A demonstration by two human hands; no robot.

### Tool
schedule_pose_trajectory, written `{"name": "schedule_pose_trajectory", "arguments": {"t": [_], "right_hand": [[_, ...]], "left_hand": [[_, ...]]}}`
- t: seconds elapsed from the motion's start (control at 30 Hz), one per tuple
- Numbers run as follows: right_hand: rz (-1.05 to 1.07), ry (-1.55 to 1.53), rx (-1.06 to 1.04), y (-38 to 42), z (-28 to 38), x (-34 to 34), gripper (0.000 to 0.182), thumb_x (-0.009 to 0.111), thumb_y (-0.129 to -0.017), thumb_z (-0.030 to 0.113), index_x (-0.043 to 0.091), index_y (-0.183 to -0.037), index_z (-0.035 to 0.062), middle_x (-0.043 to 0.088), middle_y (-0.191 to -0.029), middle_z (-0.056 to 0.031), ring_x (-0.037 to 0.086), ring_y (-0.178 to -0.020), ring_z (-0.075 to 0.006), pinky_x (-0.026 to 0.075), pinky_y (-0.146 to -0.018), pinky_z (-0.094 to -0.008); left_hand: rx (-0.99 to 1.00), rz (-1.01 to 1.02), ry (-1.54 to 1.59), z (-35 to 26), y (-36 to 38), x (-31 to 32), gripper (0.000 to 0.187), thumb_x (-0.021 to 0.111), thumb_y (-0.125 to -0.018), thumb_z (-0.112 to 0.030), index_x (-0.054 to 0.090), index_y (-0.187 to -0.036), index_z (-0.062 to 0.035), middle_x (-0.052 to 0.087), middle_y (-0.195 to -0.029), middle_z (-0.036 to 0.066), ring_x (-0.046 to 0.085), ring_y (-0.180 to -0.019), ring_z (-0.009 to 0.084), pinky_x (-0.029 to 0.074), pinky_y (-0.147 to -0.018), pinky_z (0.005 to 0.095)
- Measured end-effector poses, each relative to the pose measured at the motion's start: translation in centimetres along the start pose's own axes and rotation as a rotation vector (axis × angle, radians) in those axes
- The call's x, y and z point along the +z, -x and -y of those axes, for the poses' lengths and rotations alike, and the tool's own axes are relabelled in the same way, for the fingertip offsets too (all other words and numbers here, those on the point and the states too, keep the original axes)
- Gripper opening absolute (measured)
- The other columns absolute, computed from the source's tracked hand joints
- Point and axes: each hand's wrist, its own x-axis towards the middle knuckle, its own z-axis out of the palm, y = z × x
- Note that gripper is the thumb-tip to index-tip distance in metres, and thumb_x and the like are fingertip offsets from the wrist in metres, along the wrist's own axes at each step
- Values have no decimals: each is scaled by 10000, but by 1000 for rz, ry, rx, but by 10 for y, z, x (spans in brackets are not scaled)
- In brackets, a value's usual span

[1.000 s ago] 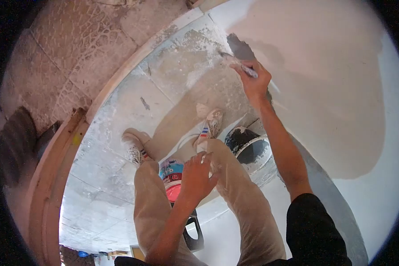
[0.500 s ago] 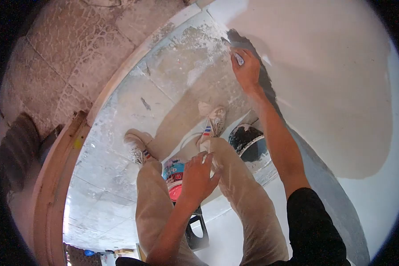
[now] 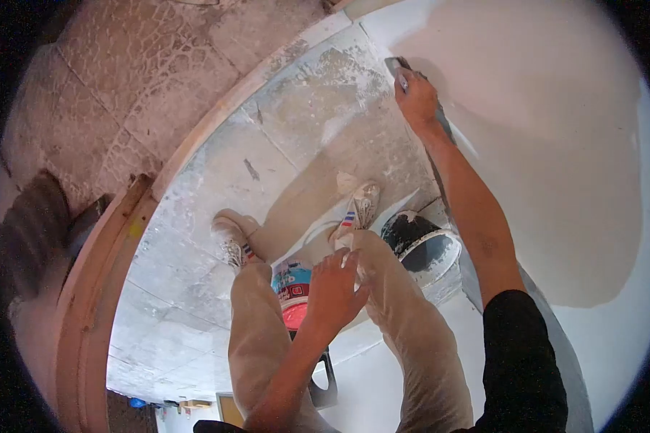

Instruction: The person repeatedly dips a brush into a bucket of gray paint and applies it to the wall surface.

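Note:
My right hand (image 3: 417,99) is closed around the pale handle of a flat-bladed scraper (image 3: 393,65), reaching forward to where the wall meets the floor. The blade lies against the foot of the wall; its edge is partly hidden by my fingers. My left hand (image 3: 336,292) rests over my knee with fingers slightly apart, and white smears show on the fingertips. Below it, between my legs, stands a tub (image 3: 292,285) with a blue label and a red part, partly covered by the hand.
A black bucket (image 3: 401,229) with a paint-smeared pale rim lies by my right leg. The wall (image 3: 556,180) curves up on the right, with a large beige damp-looking patch. A wooden edge (image 3: 101,289) borders the stained floor (image 3: 173,274) on the left. A black handle-like frame (image 3: 325,390) is beneath me.
My right hand and the scraper have shifted a little to the right, closer against the wall. The dark area beside the hand looks narrower. My left hand stays at the knee.

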Motion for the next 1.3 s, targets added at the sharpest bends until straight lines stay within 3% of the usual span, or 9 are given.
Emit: {"name": "schedule_pose_trajectory", "arguments": {"t": [0.2,0.3,0.47,0.7,0.8,0.9,1.07,1.2,1.3], "right_hand": [[-94,-149,50,28,33,-44,289,676,-865,172,678,-1137,76,695,-1003,-160,675,-870,-370,548,-771,-461],[-72,-223,0,30,37,-27,294,670,-872,175,679,-1150,82,696,-1033,-158,679,-889,-368,549,-781,-461],[46,-17,50,15,8,7,300,658,-882,176,679,-1171,98,695,-1119,-136,686,-931,-343,553,-811,-452],[-88,-174,97,21,27,-68,302,662,-884,185,682,-1176,109,691,-1164,-120,673,-1028,-319,537,-900,-424],[-156,-194,-35,28,38,-70,216,682,-875,117,714,-1084,72,721,-1061,-137,705,-928,-327,567,-794,-389],[-31,-208,1,28,34,-34,277,670,-874,172,696,-1140,102,695,-1155,-125,694,-955,-335,562,-844,-410],[17,-56,-4,3,10,6,297,681,-856,144,685,-1148,94,699,-1133,-125,690,-955,-336,563,-827,-415],[-164,-50,-110,7,12,-27,315,689,-843,129,677,-1156,95,700,-1125,-125,687,-956,-338,565,-815,-421],[-158,-207,-54,21,27,-55,332,694,-837,136,682,-1167,102,697,-1134,-128,682,-976,-338,562,-838,-424]], "left_hand": [[-12,19,16,-4,-1,-3,490,662,-901,-320,568,-1283,-29,580,-1265,212,563,-1158,387,440,-986,489],[-12,20,19,-2,-1,-3,487,663,-897,-313,568,-1283,-31,578,-1267,209,564,-1155,385,436,-990,488],[-4,-22,4,-2,-3,-4,470,668,-892,-309,583,-1258,-26,587,-1251,211,569,-1144,388,440,-983,494],[-10,5,50,-4,-2,-4,467,673,-892,-300,587,-1254,-19,590,-1250,229,573,-1148,401,438,-986,505],[-1,3,50,-5,-2,-2,466,666,-897,-309,588,-1255,-21,590,-1250,234,571,-1153,404,436,-992,507],[5,-3,28,-5,-1,-4,463,664,-901,-315,593,-1253,-23,592,-1248,235,569,-1156,407,438,-993,501],[6,-8,10,-1,-2,-3,461,661,-905,-316,592,-1255,-25,591,-1248,229,571,-1147,406,439,-990,499],[-13,3,32,-6,-1,-7,470,662,-906,-321,586,-1264,-26,590,-1245,222,577,-1133,398,441,-986,499],[-6,-4,43,-6,-2,-8,472,668,-902,-315,583,-1266,-27,590,-1245,215,577,-1133,393,445,-979,495]]}}
